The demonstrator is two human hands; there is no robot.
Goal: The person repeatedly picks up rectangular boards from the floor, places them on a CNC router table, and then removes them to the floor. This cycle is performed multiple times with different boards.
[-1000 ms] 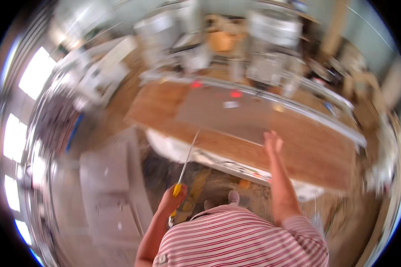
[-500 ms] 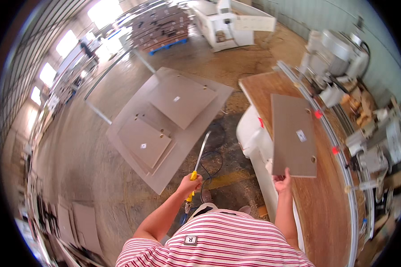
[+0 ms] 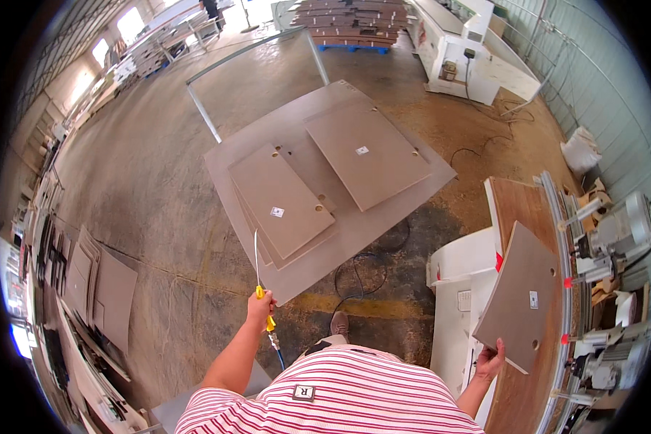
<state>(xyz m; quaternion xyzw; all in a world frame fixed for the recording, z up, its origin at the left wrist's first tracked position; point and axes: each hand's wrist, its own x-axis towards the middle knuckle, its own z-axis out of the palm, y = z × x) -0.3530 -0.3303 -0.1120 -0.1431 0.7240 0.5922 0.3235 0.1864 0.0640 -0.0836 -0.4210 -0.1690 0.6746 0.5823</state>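
My left hand [image 3: 260,311] is closed around a yellow air blow gun [image 3: 260,292] with a long thin metal nozzle. A hose runs from its lower end toward my body. The nozzle points away from me, and its tip appears over the near corner of the panel stack. My right hand [image 3: 490,360] grips the near edge of a grey-brown panel [image 3: 517,296] with round holes and a small white label. That panel appears tilted over the wooden bench top [image 3: 510,405]; whether its far end touches the bench I cannot tell.
Ahead, a large board [image 3: 304,278] carries a left panel stack [image 3: 282,202] and a right panel [image 3: 369,155], beside a metal frame [image 3: 246,50]. Drilling machinery [image 3: 622,224] lines the bench's right side. A dark hose [image 3: 354,278] lies on the floor. More panels [image 3: 112,296] lean at the left.
My view has turned right, so the board and its panels sit differently in it. The blow gun has swung left toward the panel stack. The panel in my right hand has tilted.
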